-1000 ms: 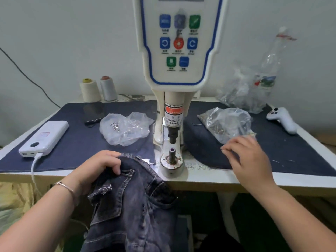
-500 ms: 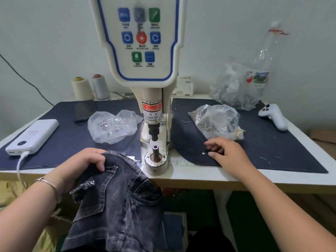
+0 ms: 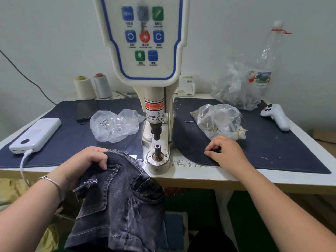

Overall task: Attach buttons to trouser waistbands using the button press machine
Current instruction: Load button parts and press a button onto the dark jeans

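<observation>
The white button press machine (image 3: 143, 42) stands mid-table, its black punch (image 3: 156, 132) raised above the bare lower die post (image 3: 157, 149). Dark grey denim trousers (image 3: 120, 197) hang over the table's front edge just left of the die. My left hand (image 3: 85, 160) grips their waistband, fingers curled over the top. My right hand (image 3: 225, 151) rests on the dark cloth mat (image 3: 272, 151) right of the die, fingertips curled together on the cloth; anything between them is hidden. A clear bag of small metal parts (image 3: 218, 120) lies just behind that hand.
Another clear bag with silver pieces (image 3: 114, 126) lies left of the machine. A white power bank (image 3: 36, 135) with a cable, a phone (image 3: 86, 110) and two thread spools (image 3: 84, 88) are on the left. A white controller (image 3: 276, 116) and a bottle behind a crumpled bag (image 3: 240, 88) are on the right.
My right hand has come away from the bag down to the mat and curled its fingertips where a small shiny piece lay. The left hand keeps its hold on the trousers.
</observation>
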Tool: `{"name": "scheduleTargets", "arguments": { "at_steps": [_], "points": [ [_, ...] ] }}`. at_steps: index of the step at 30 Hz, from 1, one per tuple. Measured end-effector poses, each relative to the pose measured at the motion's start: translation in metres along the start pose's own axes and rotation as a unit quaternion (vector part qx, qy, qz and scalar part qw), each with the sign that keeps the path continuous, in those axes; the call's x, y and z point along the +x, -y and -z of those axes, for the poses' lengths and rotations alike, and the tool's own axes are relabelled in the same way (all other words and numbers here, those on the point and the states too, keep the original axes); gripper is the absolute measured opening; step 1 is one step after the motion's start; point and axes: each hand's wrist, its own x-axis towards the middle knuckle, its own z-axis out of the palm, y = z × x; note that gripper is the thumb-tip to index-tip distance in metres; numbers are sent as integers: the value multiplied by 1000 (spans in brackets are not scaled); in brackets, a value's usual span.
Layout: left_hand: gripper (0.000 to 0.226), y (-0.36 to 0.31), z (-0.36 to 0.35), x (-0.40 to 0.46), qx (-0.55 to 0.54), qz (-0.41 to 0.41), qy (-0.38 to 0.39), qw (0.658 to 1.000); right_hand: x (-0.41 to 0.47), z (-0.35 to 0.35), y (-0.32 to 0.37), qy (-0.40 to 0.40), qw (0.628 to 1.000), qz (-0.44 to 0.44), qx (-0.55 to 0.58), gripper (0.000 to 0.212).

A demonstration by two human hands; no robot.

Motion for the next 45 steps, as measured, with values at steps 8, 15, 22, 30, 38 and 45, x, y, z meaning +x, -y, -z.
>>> {"name": "scheduleTargets", "arguments": {
  "at_steps": [8,15,22,30,38,45],
  "points": [
    [58,-2,-3,-3,-11,1,-3,1000,-6,3,26,-59,993,30,101,13],
    [60,-4,-5,-4,-10,8,-17,1000,-11,-17,96,-14,969,152,195,7],
    [60,-5,-7,-7,-9,8,-23,1000,-4,-31,102,41,969,135,204,4],
    [50,-7,-8,-8,-15,8,-28,999,1,-33,107,43,974,152,163,20],
    [58,-8,-7,-9,-14,12,-27,999,4,-29,111,74,974,154,150,12],
    [60,-8,-7,-11,-4,19,-27,999,5,-30,111,68,974,127,178,18]
  ]
}}
